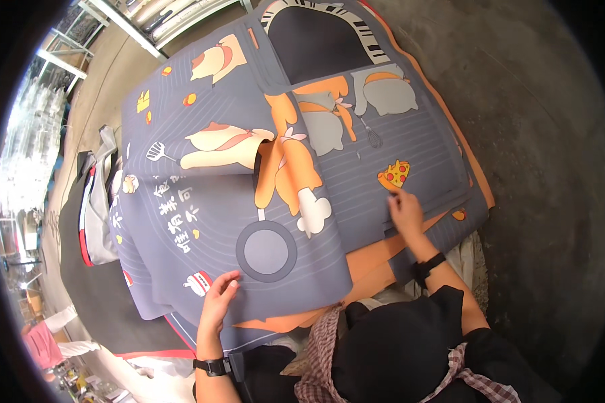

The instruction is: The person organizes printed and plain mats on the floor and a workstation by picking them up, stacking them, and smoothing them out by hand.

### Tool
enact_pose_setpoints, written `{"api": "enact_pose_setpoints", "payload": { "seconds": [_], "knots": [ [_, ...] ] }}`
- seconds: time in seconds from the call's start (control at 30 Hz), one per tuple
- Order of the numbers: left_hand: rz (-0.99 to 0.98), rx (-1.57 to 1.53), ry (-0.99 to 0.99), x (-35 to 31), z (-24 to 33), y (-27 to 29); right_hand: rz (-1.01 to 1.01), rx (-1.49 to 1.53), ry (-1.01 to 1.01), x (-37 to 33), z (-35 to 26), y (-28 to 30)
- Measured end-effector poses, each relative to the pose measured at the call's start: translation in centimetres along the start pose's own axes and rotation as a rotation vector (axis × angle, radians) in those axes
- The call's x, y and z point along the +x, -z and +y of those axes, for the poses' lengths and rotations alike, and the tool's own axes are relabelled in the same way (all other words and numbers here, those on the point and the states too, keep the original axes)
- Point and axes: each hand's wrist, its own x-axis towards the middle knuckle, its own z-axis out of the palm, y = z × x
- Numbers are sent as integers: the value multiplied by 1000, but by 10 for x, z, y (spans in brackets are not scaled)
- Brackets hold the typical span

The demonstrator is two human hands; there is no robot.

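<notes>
A stack of large grey-blue printed mats point(175, 255) with cartoon animals and orange undersides fills the middle. The upper mat is bent and wavy, its right part lying over other layers. Low on its near left part, my left hand point(218, 300) is over the surface beside a printed round pan, fingers stretched and thumb slightly apart. My right hand point(407, 216) touches the mat by a printed pizza slice, its fingers reaching forward; nothing shows in it. Both wrists wear dark bands. Orange edges of the lower layers show between my hands.
Left of the stack lie a dark mat point(91, 302) with a red edge and a folded grey-white piece point(103, 235). Metal shelving point(131, 30) stands at the far left. Concrete floor point(538, 201) runs along the right. A person in pink point(42, 346) is at the lower left.
</notes>
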Motion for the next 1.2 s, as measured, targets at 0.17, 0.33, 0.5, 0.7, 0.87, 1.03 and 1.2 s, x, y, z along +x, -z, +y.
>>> {"api": "enact_pose_setpoints", "payload": {
  "seconds": [0.17,0.33,0.5,0.7,0.87,1.03,1.2],
  "knots": [
    [64,-14,41,1,-9,1,-295,-165,53,16,-55,-10],
    [-39,-6,40,-4,-5,-4,-304,-102,81,18,-67,-10],
    [0,19,24,-8,-3,-1,-273,39,-2,13,-65,0],
    [-7,36,18,-17,-9,8,80,-92,-60,101,26,96],
    [-73,22,-5,-21,-20,10,52,-419,-284,127,96,136],
    [8,104,53,-22,-41,22,-278,-420,-547,127,124,135],
    [243,190,4,-4,-104,40,-229,-383,-449,105,152,123]
  ]
}}
